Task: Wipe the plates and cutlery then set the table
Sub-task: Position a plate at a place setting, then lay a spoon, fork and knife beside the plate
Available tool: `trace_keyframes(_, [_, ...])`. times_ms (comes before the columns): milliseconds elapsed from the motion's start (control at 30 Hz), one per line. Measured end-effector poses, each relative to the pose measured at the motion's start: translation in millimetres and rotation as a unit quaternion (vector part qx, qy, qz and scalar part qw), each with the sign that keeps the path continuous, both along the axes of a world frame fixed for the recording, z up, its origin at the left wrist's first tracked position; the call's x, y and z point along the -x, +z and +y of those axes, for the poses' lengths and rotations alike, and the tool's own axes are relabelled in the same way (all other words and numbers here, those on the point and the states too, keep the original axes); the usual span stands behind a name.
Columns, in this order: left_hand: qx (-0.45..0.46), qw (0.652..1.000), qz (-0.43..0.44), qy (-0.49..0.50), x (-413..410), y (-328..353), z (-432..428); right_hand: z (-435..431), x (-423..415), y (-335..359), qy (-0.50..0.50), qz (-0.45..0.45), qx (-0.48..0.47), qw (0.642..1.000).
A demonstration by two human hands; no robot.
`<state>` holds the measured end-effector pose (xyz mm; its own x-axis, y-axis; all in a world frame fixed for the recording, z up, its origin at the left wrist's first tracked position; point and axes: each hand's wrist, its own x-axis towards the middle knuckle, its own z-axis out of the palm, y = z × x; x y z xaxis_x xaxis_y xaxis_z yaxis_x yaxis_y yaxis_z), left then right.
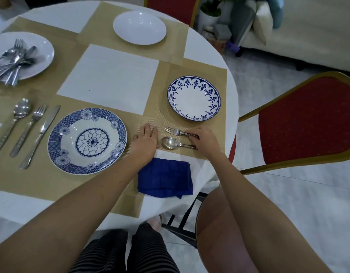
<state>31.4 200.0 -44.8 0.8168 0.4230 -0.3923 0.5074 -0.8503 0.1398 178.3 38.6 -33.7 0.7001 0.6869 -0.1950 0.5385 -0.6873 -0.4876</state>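
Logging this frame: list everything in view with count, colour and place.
patterned deep plate: 1, blue and white, near edge
bordered plate: 1, blue and white, right side
plain plate: 1, white, far side
cutlery plate: 1, white, far left
cutlery pile: several pieces, silver, on that plate
laid spoon, laid fork, laid knife: 1 each, silver, left of the patterned deep plate
loose fork: 1, silver, nearer than the bordered plate
loose spoon: 1, silver, beside the loose fork
cloth: 1, dark blue, folded, near edge
placemats: several, gold, on the white tablecloth
chairs: 2, red, gold frames, right and far
left hand: 1, flat on a placemat
right hand: 1, fingers curled over the loose fork's handle
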Motion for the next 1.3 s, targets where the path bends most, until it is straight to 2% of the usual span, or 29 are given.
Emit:
trace_keyframes(433, [0.004,1.0,0.011,-0.009,0,1,0,-2,5,-11,-0.019,-0.042,-0.033,0.998])
trace_keyframes(600, [0.003,1.0,0.012,-0.004,-2,7,-3,-1,11,-6,-0.028,-0.061,0.005,0.998])
trace_keyframes(733, [-0.012,0.999,-0.035,-0.026,-4,19,-3,6,24,3,-0.093,-0.107,-0.096,0.985])
trace_keyframes(800, [-0.013,0.996,-0.075,-0.046,-4,26,6,18,30,11,-0.083,-0.138,-0.125,0.979])
trace_keyframes(900, [-0.01,0.993,-0.11,-0.046,0,37,29,49,42,20,-0.051,-0.161,-0.108,0.98])
trace_keyframes(1033, [-0.046,0.989,-0.141,0.027,16,52,89,117,65,36,-0.011,-0.167,-0.068,0.984])
trace_keyframes(1300, [-0.09,0.977,-0.171,0.09,103,86,267,300,131,71,0.056,-0.183,-0.015,0.981])
